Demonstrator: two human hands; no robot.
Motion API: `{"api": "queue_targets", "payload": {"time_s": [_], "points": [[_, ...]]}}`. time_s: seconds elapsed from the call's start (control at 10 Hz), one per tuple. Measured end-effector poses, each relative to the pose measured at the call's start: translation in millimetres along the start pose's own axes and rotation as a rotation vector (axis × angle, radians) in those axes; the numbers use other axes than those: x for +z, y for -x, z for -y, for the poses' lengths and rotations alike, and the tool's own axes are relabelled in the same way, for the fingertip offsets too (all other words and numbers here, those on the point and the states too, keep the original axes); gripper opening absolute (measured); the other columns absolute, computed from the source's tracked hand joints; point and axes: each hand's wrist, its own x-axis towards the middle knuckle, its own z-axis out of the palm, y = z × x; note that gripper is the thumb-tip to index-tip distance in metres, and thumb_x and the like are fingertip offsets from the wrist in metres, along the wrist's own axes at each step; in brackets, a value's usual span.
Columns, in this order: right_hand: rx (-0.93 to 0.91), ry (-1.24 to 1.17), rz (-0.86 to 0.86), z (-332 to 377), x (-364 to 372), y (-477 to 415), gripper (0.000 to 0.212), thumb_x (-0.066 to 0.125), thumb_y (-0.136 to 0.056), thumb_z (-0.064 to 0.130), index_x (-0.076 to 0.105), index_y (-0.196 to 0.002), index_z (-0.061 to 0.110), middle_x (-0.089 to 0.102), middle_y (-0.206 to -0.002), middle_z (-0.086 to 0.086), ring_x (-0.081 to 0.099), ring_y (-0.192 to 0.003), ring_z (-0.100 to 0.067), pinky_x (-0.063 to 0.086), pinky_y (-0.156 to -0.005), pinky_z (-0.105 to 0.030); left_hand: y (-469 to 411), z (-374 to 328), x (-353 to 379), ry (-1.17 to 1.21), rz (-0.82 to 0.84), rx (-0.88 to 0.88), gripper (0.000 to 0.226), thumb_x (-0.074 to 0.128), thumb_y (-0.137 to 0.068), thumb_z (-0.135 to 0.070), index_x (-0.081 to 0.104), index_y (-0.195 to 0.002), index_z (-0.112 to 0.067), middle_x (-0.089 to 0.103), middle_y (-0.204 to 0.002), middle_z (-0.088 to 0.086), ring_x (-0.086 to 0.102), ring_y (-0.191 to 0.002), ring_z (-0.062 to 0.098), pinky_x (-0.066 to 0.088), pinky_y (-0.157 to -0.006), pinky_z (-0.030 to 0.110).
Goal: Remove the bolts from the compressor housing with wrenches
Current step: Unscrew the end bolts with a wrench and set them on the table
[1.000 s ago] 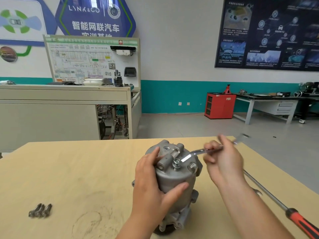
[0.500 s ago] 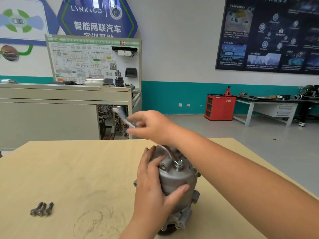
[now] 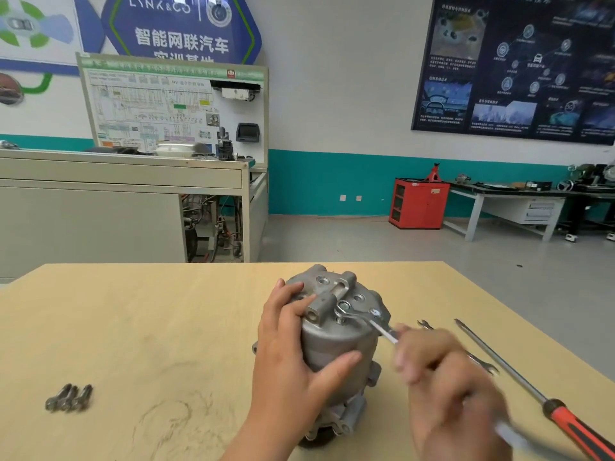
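A grey metal compressor housing (image 3: pixel 339 341) stands upright on the wooden table (image 3: pixel 166 327). My left hand (image 3: pixel 293 354) grips its side, thumb across the front and fingers over the top edge. My right hand (image 3: pixel 442 371), blurred, grips the shaft of a silver ring wrench (image 3: pixel 366 322). The wrench's ring end sits on a bolt (image 3: pixel 342 307) on the housing's top. Another bolt head (image 3: pixel 375 312) shows at the right rim of the top.
Three loose bolts (image 3: pixel 70 398) lie together at the table's left. A second open-end wrench (image 3: pixel 479 359) and a long screwdriver (image 3: pixel 532 394) with a red and black handle lie right of the housing. Benches and a red cabinet stand far behind.
My right hand swung the wrench from the far left behind the housing round to the near right, with the ring end staying on the bolt. My left hand kept its grip.
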Motion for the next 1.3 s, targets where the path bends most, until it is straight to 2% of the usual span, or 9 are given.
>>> {"api": "queue_targets", "payload": {"time_s": [0.1, 0.2, 0.4, 0.5, 0.8, 0.9, 1.0, 1.2, 1.3], "points": [[0.436, -0.582, -0.525, -14.5, -12.1, -38.4, 0.035, 0.047, -0.092, 0.032, 0.044, -0.058, 0.022, 0.042, -0.049, 0.011, 0.043, -0.044, -0.006, 0.043, -0.057, -0.016, -6.0, 0.8, 0.7, -0.053, -0.008, -0.004, 0.055, 0.066, -0.061, -0.060, 0.046, -0.109, -0.041, 0.034, -0.135, -0.026, 0.020, -0.140, -0.003, 0.016, -0.106, 0.004], [0.844, -0.417, -0.654, -50.8, -12.6, -87.5, 0.025, 0.046, -0.097, 0.016, 0.041, -0.073, 0.017, 0.037, -0.040, 0.010, 0.039, -0.035, -0.004, 0.035, -0.054, -0.022, -7.9, -1.2, -1.4, -0.065, -0.025, 0.002, 0.054, 0.065, -0.061, -0.061, 0.044, -0.107, -0.043, 0.036, -0.132, -0.022, 0.026, -0.138, 0.005, 0.021, -0.109, 0.011], [1.011, 0.406, 0.247, -93.2, 17.3, -136.1, 0.015, 0.062, -0.088, 0.020, 0.058, -0.098, 0.010, 0.069, -0.081, -0.002, 0.064, -0.061, -0.004, 0.050, -0.059, -0.020, -7.7, -3.7, -3.8, -0.083, -0.008, -0.021, 0.059, 0.064, -0.061, -0.063, 0.045, -0.110, -0.036, 0.036, -0.132, -0.019, 0.033, -0.134, 0.012, 0.026, -0.110, 0.021], [0.873, 0.749, 0.611, -86.0, 43.8, -156.0, 0.032, 0.067, -0.083, 0.022, 0.063, -0.106, 0.001, 0.068, -0.107, -0.012, 0.066, -0.094, -0.022, 0.051, -0.089, -0.036, -8.9, -4.8, -6.3, -0.075, 0.004, -0.033, 0.061, 0.064, -0.060, -0.064, 0.047, -0.111, -0.034, 0.035, -0.133, -0.018, 0.036, -0.133, 0.016, 0.030, -0.110, 0.028], [-0.002, 0.786, 1.017, -6.1, 96.2, -87.4, 0.029, 0.042, -0.094, 0.013, 0.061, -0.116, 0.017, 0.066, -0.111, -0.005, 0.057, -0.102, -0.027, 0.044, -0.084, -0.042, -9.3, 6.5, -2.8, -0.019, 0.006, -0.152, 0.038, 0.083, -0.055, -0.024, 0.057, -0.082, -0.026, 0.062, -0.075, -0.006, 0.063, -0.087, 0.038, 0.047, -0.064, 0.033], [-0.164, 0.580, 0.916, 17.0, 62.9, -54.0, 0.043, 0.028, -0.092, 0.006, 0.070, -0.101, 0.001, 0.069, -0.093, -0.017, 0.061, -0.091, -0.028, 0.041, -0.084, -0.040, -15.9, 1.5, 1.8, -0.121, -0.016, -0.049, 0.054, 0.086, -0.057, 0.005, 0.055, -0.089, -0.027, 0.062, -0.091, 0.007, 0.062, -0.098, 0.045, 0.050, -0.086, 0.050], [-0.319, 0.403, 0.701, 4.5, 23.0, -38.9, 0.039, 0.030, -0.098, 0.013, 0.068, -0.093, 0.004, 0.066, -0.087, -0.017, 0.057, -0.097, -0.018, 0.037, -0.090, -0.024, -14.7, -8.6, -2.8, -0.033, -0.059, 0.030, 0.042, 0.075, -0.069, -0.032, 0.050, -0.102, -0.036, 0.051, -0.122, -0.005, 0.049, -0.123, 0.024, 0.037, -0.107, 0.039], [0.563, -0.495, -0.506, -19.2, -25.8, -39.1, 0.026, 0.035, -0.095, 0.010, 0.060, -0.096, 0.016, 0.060, -0.056, -0.001, 0.066, -0.065, -0.017, 0.056, -0.063, -0.028, -5.4, -2.8, -3.0, -0.026, -0.014, -0.007, 0.054, 0.067, -0.062, -0.058, 0.049, -0.109, -0.040, 0.033, -0.130, -0.030, 0.032, -0.137, 0.013, 0.029, -0.112, 0.030], [0.957, -0.285, -0.559, -57.6, -17.0, -80.5, 0.013, 0.044, -0.097, 0.013, 0.051, -0.086, 0.011, 0.052, -0.050, 0.000, 0.058, -0.042, -0.010, 0.051, -0.043, -0.023, -5.6, -1.1, -3.5, -0.024, -0.011, 0.002, 0.053, 0.066, -0.062, -0.059, 0.049, -0.109, -0.040, 0.037, -0.131, -0.023, 0.034, -0.134, 0.011, 0.029, -0.110, 0.025]]}}
